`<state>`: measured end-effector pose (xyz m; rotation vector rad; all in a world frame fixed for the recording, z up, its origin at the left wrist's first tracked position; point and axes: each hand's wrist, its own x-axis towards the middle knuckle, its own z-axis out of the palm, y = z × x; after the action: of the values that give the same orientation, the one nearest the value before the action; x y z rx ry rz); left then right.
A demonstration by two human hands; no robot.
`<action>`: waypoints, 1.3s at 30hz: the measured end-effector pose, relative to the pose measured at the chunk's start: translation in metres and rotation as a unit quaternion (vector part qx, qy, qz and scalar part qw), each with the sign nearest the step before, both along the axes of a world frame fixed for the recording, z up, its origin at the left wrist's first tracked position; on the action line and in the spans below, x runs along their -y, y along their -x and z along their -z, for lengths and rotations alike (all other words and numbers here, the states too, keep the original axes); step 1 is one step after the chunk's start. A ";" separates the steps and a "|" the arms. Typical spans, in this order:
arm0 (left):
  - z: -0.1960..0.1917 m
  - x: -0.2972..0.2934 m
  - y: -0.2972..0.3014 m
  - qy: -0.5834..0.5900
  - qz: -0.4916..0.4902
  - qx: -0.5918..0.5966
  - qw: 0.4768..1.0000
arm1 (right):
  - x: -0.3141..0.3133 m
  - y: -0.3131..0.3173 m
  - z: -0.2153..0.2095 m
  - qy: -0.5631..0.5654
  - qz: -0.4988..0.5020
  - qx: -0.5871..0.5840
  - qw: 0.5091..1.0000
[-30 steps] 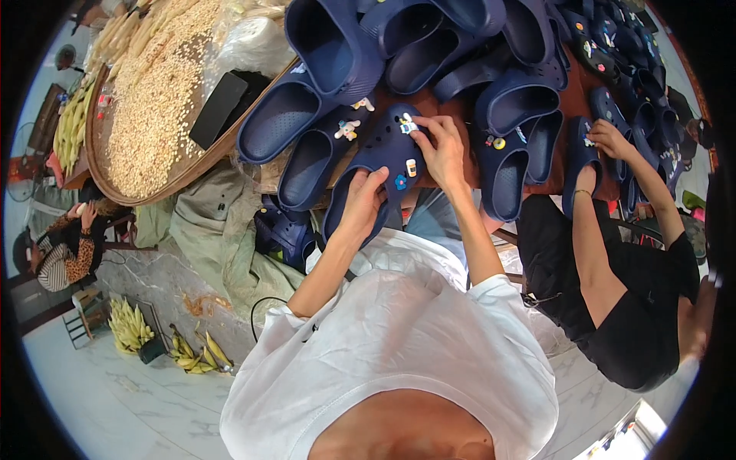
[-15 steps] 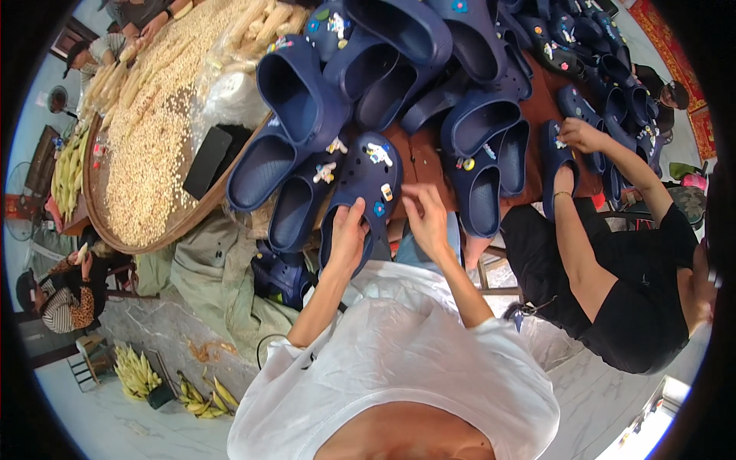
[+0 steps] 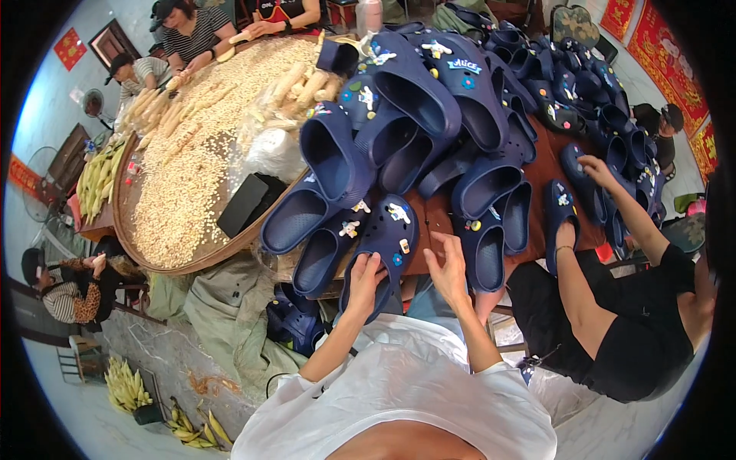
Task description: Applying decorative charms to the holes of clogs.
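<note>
A dark blue foam clog (image 3: 381,234) lies at the table's near edge with its toe pointing away. White, yellow and blue flower charms sit on its holed upper. My left hand (image 3: 365,282) grips the side of its foot opening, with the fingers inside partly hidden. Just right of the clog, my right hand (image 3: 449,267) is raised with thumb and fingers apart, touching nothing that I can see. Next to the held clog, on its left, is another blue clog (image 3: 326,249) with a white figure charm.
More blue clogs (image 3: 418,88) are heaped beyond my hands on the brown table (image 3: 418,263). On the left, a round tray (image 3: 126,218) holds corn kernels, cobs and a black box (image 3: 251,203). A co-worker's hand (image 3: 598,170) reaches among clogs at right; several people sit farther off.
The view has tilted up, so the table and hands appear lower. My left hand keeps its grip on the clog. My right hand's fingers have spread, and it sits slightly farther from the clog.
</note>
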<state>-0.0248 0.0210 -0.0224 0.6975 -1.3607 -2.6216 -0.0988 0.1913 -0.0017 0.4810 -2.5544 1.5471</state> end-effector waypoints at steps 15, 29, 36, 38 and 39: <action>0.001 0.000 -0.002 -0.049 -0.003 0.021 0.999 | 0.060 0.166 -0.088 -0.012 0.104 -0.253 0.962; 0.008 0.015 0.012 -0.212 0.027 0.005 0.977 | 0.058 0.168 -0.096 0.069 0.217 -0.148 0.962; 0.004 0.005 -0.007 -0.210 -0.003 0.005 0.978 | 0.012 0.042 -0.047 0.154 0.168 -0.122 0.966; -0.002 -0.001 -0.007 -0.207 -0.002 -0.002 0.978 | -0.004 0.003 -0.027 0.182 0.156 -0.058 0.969; -0.002 -0.003 -0.007 -0.201 0.000 -0.010 0.980 | -0.010 -0.014 -0.015 0.206 0.146 -0.019 0.967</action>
<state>-0.0173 0.0240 -0.0203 0.7080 -0.8258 -2.9235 -0.0844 0.2015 0.0133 0.0794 -2.0691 1.8553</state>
